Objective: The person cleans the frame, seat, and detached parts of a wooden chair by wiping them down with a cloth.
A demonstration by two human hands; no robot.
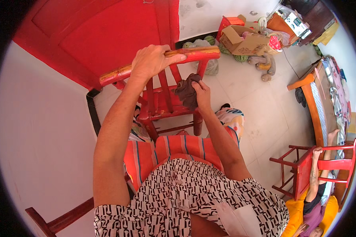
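A small red wooden chair (163, 97) stands in front of me, its top rail (203, 54) worn to bare wood in places. My left hand (152, 59) grips that rail near its middle, the thumb lying along it. In my right hand (202, 94) is a bunched dark brown cloth (187, 91), held against the chair's back just below the rail's right part. Paint is chipped on the chair's seat edge. My knees, under an orange striped cloth (178, 146), are close to the chair's near side.
A red door (106, 38) is behind the chair, a pale wall (47, 127) at left. Watermelons (241, 58), an open cardboard box (246, 41) and gourds (264, 65) lie at the back right. Another person (314, 204) reclines at lower right, a hand on a red chair (304, 174).
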